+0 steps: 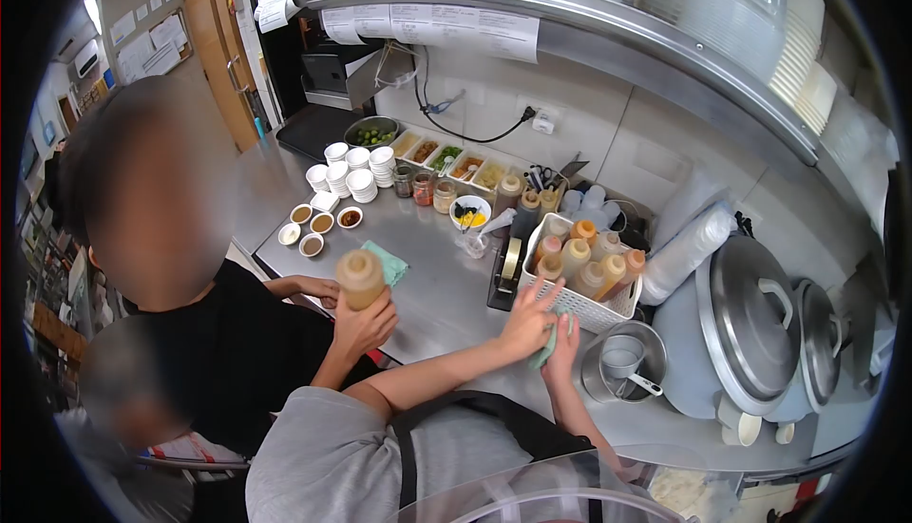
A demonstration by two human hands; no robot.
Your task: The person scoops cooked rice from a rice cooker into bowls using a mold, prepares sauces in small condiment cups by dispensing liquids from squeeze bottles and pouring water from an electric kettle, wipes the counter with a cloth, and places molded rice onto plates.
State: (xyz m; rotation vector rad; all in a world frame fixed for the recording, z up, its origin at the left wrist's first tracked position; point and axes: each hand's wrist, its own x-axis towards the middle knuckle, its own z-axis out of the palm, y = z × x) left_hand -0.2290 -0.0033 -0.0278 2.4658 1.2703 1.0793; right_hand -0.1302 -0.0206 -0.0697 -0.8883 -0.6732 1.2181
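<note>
My left hand point(528, 322) is over the counter at the front of the white basket point(591, 309), with its index and middle fingers stretched out and apart. Just right of it, my right hand point(563, 347) is closed around a crumpled green cloth point(545, 348). The cloth lies between the two hands, close to the left fingers; whether they touch it is hard to see. Several squeeze bottles point(575, 257) with orange and tan sauces stand in the basket. A black tape dispenser point(506, 273) sits at its left side.
At left, a co-worker in black holds a squeeze bottle point(360, 279) beside another green cloth point(385, 265). Sauce cups point(323, 223), stacked white cups point(361, 184) and jars point(423, 189) stand behind. Right are a metal pot point(594, 371) and large lidded pots point(750, 309). A shelf point(570, 2) overhangs.
</note>
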